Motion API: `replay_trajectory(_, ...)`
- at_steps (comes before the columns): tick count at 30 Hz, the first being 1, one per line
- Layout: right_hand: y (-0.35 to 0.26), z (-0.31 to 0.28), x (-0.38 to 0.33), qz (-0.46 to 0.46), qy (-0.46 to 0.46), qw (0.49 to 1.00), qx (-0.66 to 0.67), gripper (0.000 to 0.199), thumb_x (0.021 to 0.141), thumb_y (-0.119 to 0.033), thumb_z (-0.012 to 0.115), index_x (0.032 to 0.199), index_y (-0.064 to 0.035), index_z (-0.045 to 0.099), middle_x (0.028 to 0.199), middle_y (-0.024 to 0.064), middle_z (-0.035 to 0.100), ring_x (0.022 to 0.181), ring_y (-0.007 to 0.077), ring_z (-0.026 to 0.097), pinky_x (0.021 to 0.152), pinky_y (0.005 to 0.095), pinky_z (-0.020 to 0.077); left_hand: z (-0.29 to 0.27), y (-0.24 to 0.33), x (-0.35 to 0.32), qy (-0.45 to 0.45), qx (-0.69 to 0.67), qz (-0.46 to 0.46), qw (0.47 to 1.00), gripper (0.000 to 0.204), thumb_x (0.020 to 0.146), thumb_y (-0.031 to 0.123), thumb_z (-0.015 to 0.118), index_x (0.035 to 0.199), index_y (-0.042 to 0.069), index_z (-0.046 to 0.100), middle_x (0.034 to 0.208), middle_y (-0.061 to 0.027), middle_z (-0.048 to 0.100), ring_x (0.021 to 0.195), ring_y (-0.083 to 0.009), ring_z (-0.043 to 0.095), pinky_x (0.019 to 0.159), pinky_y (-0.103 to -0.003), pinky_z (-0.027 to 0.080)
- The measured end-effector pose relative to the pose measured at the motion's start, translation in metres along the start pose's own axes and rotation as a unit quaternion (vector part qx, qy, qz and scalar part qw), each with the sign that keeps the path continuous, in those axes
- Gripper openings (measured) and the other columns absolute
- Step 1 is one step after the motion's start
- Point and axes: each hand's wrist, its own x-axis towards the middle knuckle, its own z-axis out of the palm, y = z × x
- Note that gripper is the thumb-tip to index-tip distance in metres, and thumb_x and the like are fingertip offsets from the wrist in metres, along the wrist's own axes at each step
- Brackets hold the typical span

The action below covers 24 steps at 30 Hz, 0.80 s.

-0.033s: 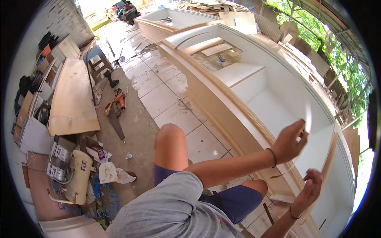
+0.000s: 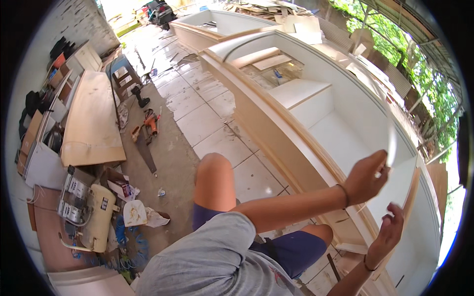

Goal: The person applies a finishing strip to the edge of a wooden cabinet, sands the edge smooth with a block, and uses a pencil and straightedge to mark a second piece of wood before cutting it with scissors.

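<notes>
My left hand (image 2: 366,177) is closed in a pinch on a thin, pale flexible strip (image 2: 392,143), which stands up from the fingers and is blurred by motion. This hand is above the open inside of a long wooden cabinet (image 2: 291,163) with white inner faces. Lower and nearer to me, my right hand (image 2: 386,239) has its fingers apart and loosely bent, with nothing visible in them. It is beside an upright wooden edge (image 2: 411,197) of the cabinet. A dark curved line (image 2: 247,42) arcs over the cabinet's far end; whether it belongs to the strip is unclear.
On the floor at left lie a handsaw (image 2: 146,157), an orange power tool (image 2: 150,121) and a black drill (image 2: 139,97). A cream air compressor (image 2: 98,217) with a blue coiled hose (image 2: 131,244) stands nearer. Behind is a second cabinet frame (image 2: 190,37).
My left hand has moved slightly to the right with the strip. The right hand has risen a little, its fingers lifting and spreading. The dark arc at the far end has shifted.
</notes>
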Motion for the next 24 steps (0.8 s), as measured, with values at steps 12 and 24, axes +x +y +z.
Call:
replay_trajectory(12,-0.002,0.031,0.04,0.205,0.163,0.941,0.213,0.052,0.089,-0.003,0.055,0.136,0.0007,0.035,0.12,0.0113,0.054,0.106,0.0148,0.056,0.087,0.0263,0.0479,0.056,0.067,0.066,-0.24,0.151,0.137,0.949,0.022,0.068,0.011,0.065,0.086,-0.002,0.059,0.083,-0.0189,0.062,0.079,-0.0352,0.062,0.071,-0.043,0.05)
replay_trajectory(24,0.023,0.114,0.085,0.104,0.001,0.968,0.229,0.045,0.094,-0.01,0.052,0.136,0.0015,0.038,0.128,0.0117,0.051,0.116,0.0161,0.052,0.095,0.0291,0.0463,-0.103,0.02,0.072,-0.237,0.203,0.13,0.941,0.048,0.077,0.024,0.068,0.115,0.0,0.05,0.103,-0.0154,0.057,0.094,-0.0301,0.058,0.079,-0.042,0.043)
